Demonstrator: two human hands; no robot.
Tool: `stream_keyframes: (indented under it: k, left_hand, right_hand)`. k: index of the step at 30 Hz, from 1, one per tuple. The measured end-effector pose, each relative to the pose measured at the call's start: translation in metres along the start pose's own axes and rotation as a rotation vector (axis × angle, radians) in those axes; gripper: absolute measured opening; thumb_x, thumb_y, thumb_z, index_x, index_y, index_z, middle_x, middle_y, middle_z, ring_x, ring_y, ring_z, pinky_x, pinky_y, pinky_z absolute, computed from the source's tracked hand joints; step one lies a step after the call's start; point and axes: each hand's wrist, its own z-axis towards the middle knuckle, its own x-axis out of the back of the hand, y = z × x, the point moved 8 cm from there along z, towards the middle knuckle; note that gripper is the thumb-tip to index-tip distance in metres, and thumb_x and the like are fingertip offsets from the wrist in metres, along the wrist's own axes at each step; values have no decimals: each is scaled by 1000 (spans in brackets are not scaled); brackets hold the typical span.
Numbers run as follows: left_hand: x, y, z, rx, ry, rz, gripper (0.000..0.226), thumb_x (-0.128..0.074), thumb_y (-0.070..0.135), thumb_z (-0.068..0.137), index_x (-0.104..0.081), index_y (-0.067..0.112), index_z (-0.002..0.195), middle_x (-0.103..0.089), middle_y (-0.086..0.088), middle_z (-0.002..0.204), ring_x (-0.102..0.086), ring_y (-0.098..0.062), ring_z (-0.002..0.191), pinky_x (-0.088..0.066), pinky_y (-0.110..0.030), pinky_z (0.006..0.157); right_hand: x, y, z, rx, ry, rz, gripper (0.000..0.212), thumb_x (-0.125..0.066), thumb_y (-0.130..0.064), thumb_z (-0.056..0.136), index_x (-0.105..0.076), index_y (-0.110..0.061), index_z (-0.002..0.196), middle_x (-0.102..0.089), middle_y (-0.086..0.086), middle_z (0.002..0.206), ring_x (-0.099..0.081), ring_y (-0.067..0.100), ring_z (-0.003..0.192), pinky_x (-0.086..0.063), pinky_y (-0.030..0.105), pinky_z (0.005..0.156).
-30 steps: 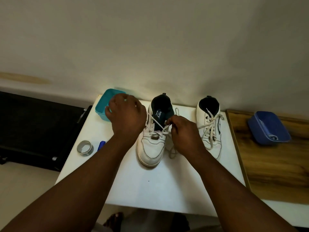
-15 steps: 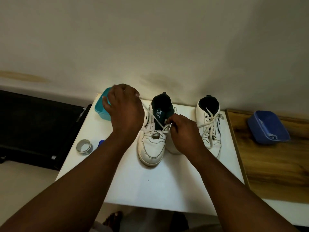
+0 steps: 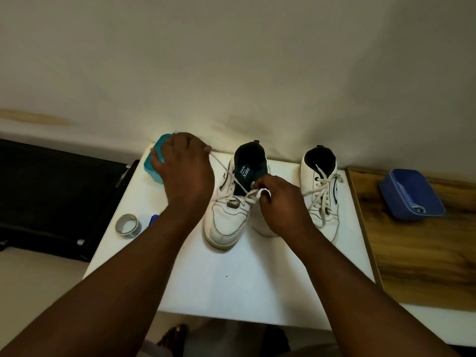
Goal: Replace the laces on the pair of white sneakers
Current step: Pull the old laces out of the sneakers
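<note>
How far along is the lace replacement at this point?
Looks done: nothing yet; the right sneaker is fully laced. In hand: the left sneaker, with left hand drawing its lace out sideways and right hand pinching at the eyelets. Left: whether these are old or new laces is unclear.

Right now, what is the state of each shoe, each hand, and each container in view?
Left sneaker: partly laced, lace pulled taut.
Right sneaker: laced, ends loose.
Left hand: pinches the lace end, pulling it.
Right hand: grips the lace at the left sneaker's eyelets.
Teal container: partly hidden behind left hand.
Blue container: open, something pale inside.
</note>
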Motion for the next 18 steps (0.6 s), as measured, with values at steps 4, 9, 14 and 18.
stream_keyframes:
  k: [4, 9, 14, 18]
  left_hand:
    - [-11, 2, -6, -66, -27, -23, 30, -54, 26, 96, -61, 20, 125, -49, -13, 144, -33, -41, 145, -20, -70, 115]
    - [-30, 60, -36, -562, -310, -73, 35, -58, 56, 91, -64, 47, 124, -22, -3, 166, 4, -38, 156, 6, -71, 118]
    - [-33, 47, -23, -503, -333, -133, 22, -63, 54, 93, -75, 38, 103, -49, 9, 144, -11, -28, 155, 1, -68, 119]
    - [-7, -13, 14, -21, -88, -184, 35, -44, 39, 99, -70, 15, 99, -64, -11, 113, -56, -40, 118, -41, -56, 99]
  right_hand:
    - [1, 0, 0, 4, 25, 8, 21, -60, -6, 90, -70, -21, 101, -74, -2, 102, -68, 21, 92, -53, 37, 83]
    - [1, 0, -1, -6, -9, -15, 33, -55, 2, 86, -71, -19, 105, -74, 1, 106, -67, 22, 93, -52, 33, 82]
    - [1, 4, 0, -8, -6, 13, 42, -51, 9, 81, -72, -19, 105, -74, -2, 107, -66, 18, 96, -41, 22, 78]
    - [6, 12, 1, -13, 29, 15, 42, -51, 11, 79, -72, -18, 100, -74, -1, 103, -67, 19, 92, -43, 23, 77]
